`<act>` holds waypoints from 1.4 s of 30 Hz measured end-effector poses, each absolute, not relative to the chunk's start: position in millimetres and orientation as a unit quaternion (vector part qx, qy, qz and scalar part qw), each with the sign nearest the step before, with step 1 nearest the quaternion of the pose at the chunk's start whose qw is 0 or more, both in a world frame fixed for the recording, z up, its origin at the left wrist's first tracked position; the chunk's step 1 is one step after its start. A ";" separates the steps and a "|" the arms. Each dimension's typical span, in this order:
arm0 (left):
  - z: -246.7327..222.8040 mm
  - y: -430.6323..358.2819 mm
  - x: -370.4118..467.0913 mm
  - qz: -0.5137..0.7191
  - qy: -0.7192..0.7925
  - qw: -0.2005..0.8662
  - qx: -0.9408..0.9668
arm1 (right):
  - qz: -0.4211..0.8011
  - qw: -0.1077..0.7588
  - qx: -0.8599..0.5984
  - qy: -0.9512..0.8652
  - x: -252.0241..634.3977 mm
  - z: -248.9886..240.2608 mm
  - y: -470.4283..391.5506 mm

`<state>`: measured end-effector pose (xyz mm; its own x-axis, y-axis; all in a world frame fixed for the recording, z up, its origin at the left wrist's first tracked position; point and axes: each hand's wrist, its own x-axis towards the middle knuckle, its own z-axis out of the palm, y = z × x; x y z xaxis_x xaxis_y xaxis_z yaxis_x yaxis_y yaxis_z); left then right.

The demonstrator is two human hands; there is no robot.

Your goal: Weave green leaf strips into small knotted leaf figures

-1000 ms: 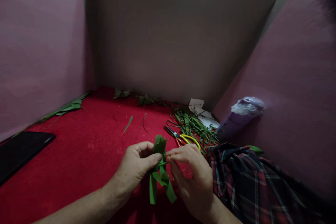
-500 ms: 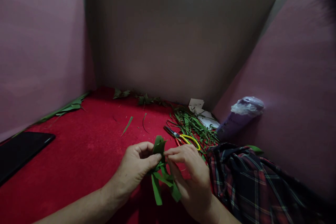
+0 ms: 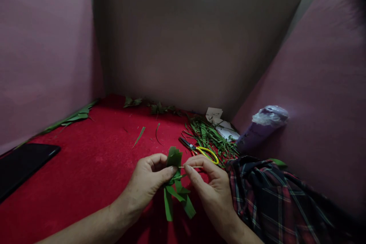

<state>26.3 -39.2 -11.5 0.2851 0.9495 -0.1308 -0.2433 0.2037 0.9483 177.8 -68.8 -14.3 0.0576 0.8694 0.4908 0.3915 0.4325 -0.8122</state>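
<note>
My left hand [image 3: 153, 175] pinches a folded green leaf bundle [image 3: 174, 158] between thumb and fingers, low in the middle of the head view. Loose strips of the bundle hang below the thumb. Just right of it, my right hand [image 3: 210, 179] pinches a thin pale stick [image 3: 197, 167] between thumb and forefinger. The stick lies level, its left end at the bundle beside my left thumb; whether it enters the leaf cannot be made out. Behind my right hand lie scissors [image 3: 210, 153] with yellow and red handles, their dark blades pointing up-left.
On the red cloth [image 3: 100, 160], a heap of green strips [image 3: 206, 131] lies near white papers [image 3: 227, 129]. A purple container [image 3: 254, 133] leans at the right wall, above plaid fabric [image 3: 274, 198]. A black phone-like slab [image 3: 25, 166] is at left. Leaves [image 3: 80, 116] line the left wall.
My right thumb and forefinger have closed together around the thin stick, which now shows clearly. The leaf bundle has shifted slightly in my left hand, which stays in place.
</note>
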 end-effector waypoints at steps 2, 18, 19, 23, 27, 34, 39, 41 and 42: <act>-12.7 -38.7 26.0 0.448 0.399 0.667 0.442 | 0.244 0.547 -0.488 -0.635 177.7 -13.5 -68.0; -12.8 -39.9 23.9 0.399 0.396 0.715 0.415 | 0.341 0.567 -0.490 -0.567 177.9 -14.9 -65.6; -13.5 -39.6 23.8 0.400 0.397 0.714 0.417 | 0.341 0.567 -0.490 -0.567 178.1 -15.6 -65.6; -17.0 -39.7 23.3 0.408 0.375 0.719 0.419 | 0.353 0.565 -0.487 -0.565 179.1 -19.1 -66.3; -16.5 -40.7 23.1 0.409 0.350 0.733 0.415 | 0.372 0.568 -0.480 -0.555 179.1 -18.9 -67.2; -13.3 -42.1 23.0 0.413 0.312 0.746 0.418 | 0.442 0.577 -0.465 -0.505 179.0 -13.9 -67.6; -11.5 -43.3 23.0 0.421 0.323 0.741 0.412 | 0.433 0.585 -0.465 -0.504 179.6 -15.0 -69.5; -9.8 -43.4 23.4 0.423 0.325 0.740 0.410 | 0.421 0.590 -0.464 -0.509 179.7 -15.6 -69.6; -9.1 -43.4 23.6 0.423 0.324 0.740 0.410 | 0.417 0.590 -0.465 -0.511 179.9 -15.7 -69.5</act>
<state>23.6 -43.4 -9.1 0.4308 0.8927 -0.1324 -0.3602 0.3046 0.8818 179.9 -69.5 -15.7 0.1299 0.9680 0.2146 -0.0179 0.2187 -0.9756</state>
